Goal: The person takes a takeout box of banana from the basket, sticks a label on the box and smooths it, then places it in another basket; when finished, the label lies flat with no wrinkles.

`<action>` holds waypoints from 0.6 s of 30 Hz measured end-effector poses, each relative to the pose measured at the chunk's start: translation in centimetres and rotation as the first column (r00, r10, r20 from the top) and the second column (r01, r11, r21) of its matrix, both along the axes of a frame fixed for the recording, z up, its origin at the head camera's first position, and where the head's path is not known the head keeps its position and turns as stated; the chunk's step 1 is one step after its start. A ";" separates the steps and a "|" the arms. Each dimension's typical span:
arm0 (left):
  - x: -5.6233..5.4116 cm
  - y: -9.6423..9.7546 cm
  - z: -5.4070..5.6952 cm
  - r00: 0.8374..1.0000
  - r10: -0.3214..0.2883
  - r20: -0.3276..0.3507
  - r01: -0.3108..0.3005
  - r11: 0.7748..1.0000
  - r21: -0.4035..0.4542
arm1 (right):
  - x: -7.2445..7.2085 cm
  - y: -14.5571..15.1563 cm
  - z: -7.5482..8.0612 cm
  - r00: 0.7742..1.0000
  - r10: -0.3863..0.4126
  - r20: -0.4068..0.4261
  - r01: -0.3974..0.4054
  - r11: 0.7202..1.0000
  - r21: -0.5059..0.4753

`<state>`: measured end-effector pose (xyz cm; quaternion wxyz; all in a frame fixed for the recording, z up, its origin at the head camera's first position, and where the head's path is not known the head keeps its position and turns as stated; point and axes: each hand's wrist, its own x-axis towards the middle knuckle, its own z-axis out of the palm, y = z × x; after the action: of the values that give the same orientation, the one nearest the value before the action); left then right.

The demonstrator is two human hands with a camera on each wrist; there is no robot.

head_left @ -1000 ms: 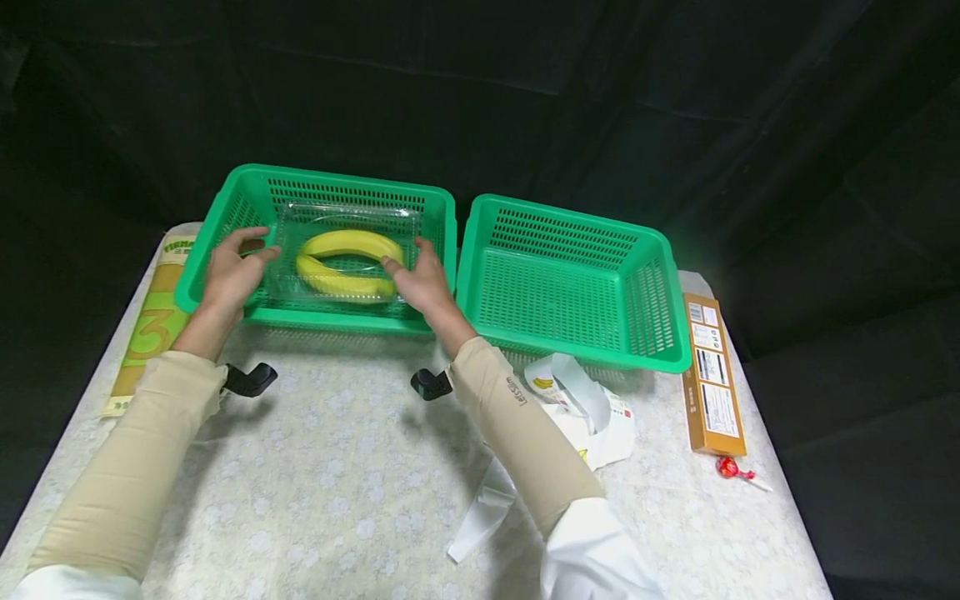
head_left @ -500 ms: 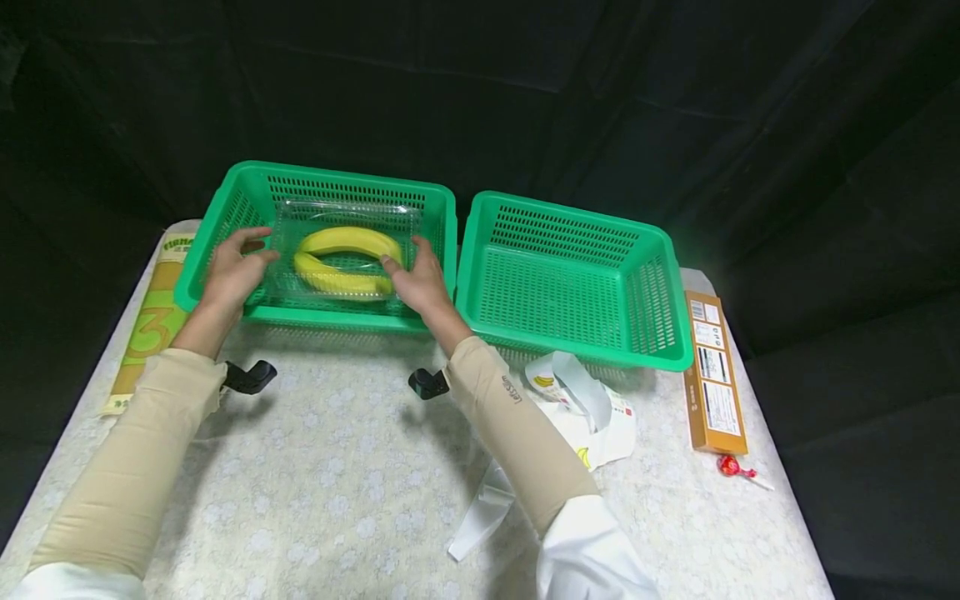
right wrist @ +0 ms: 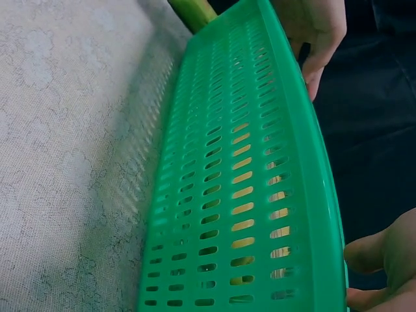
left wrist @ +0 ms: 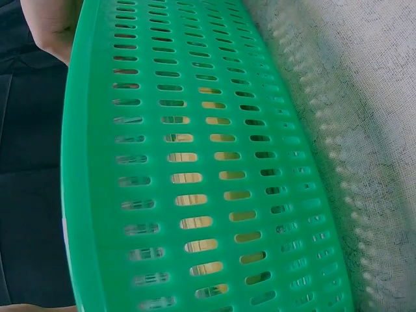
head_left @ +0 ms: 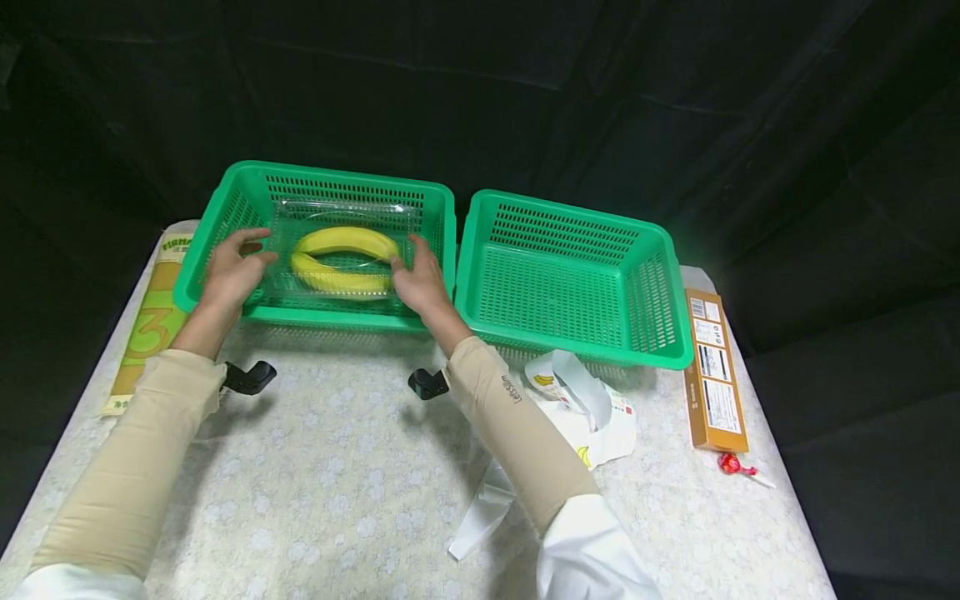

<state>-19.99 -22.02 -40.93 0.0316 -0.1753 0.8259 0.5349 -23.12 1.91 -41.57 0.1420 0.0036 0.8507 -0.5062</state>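
In the head view, two yellow bananas (head_left: 346, 242) lie curved toward each other within a clear plastic box (head_left: 341, 208). The box sits inside the left green basket (head_left: 315, 316). My left hand (head_left: 231, 268) holds the box's left end, its thumb and fingers curled at the edge. At the opposite end, my right hand (head_left: 420, 279) grips with the thumb over the box and the fingers along its side. Both wrist views show the basket wall (left wrist: 149, 208), with yellow glimpsed through the slots. The fingertips are partly hidden by the basket rim there.
Beside it stands a second green basket (head_left: 555, 292). Below that lie white wrappers with banana prints (head_left: 570, 417). An orange-brown box (head_left: 716, 375) and a red lollipop (head_left: 729, 464) are at the right edge; a green-brown packet (head_left: 148, 333) lies at the left.
The bananas have shifted slightly left inside the box. My right thumb has drawn back a little to the right, while my left hand stays nearly still.
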 end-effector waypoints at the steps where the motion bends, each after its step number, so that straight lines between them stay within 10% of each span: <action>1: 0.0 0.0 0.0 1.000 -0.002 -0.002 0.002 1.000 -0.004 | 0.0 0.0 0.0 1.000 0.003 -0.003 -0.003 1.000 -0.002; 18: 0.1 -0.3 0.0 1.000 -0.031 -0.001 0.031 0.999 0.017 | 0.3 0.1 0.1 0.999 -0.020 -0.031 0.019 1.000 -0.021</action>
<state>-19.94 -22.36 -40.89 0.0410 -0.1618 0.8241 0.5413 -22.85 2.04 -41.45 0.1236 0.0024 0.8475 -0.5161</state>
